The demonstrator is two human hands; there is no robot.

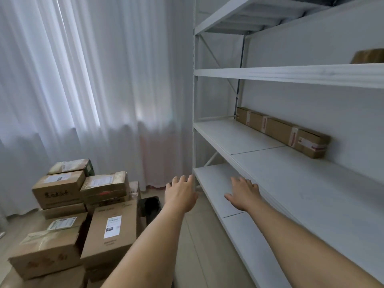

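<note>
Storeroom, likely parcel stockroom. In front of me: white metal shelving rack (291,75), several tiers, long taped carton (282,130) on one shelf. To my left: stack of cardboard shipping boxes (83,215) with printed labels on floor. White curtains (93,80) cover window wall.

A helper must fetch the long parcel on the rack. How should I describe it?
Face the white shelving rack right of the curtain. On its third board down, against the wall, lies the long parcel: slim, banded with tape, unlike the squat cartons on the floor.
</note>
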